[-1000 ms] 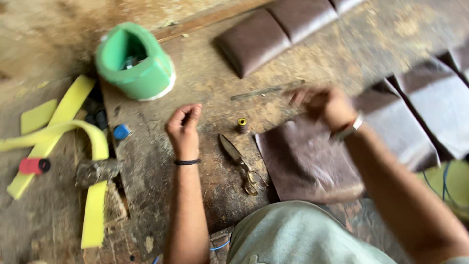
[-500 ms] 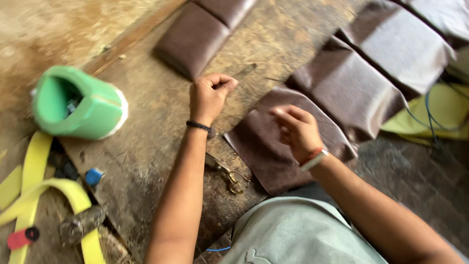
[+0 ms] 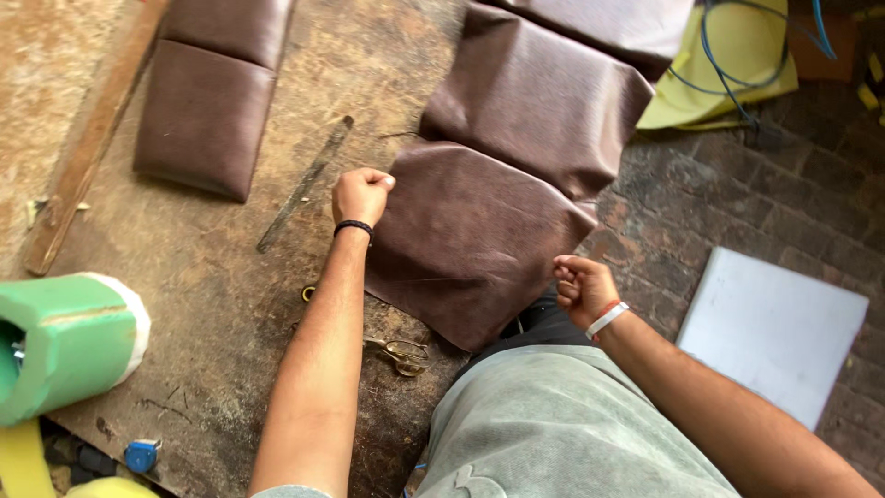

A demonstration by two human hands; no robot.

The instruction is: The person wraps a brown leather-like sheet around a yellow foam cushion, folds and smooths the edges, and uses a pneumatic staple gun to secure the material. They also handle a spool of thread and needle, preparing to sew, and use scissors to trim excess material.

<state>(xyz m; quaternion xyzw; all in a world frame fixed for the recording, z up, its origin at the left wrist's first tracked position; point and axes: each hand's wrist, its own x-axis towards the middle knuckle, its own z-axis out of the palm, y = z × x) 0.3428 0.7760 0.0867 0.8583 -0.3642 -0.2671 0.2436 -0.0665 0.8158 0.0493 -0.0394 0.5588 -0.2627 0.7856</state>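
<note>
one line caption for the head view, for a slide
Both hands grip opposite edges of a brown cover on a worn bench.

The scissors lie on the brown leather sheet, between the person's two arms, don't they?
Not quite. The scissors lie on the bare wooden table, just off the near edge of the brown leather sheet, not on it. They are indeed between the two arms, as the head view shows.
</note>
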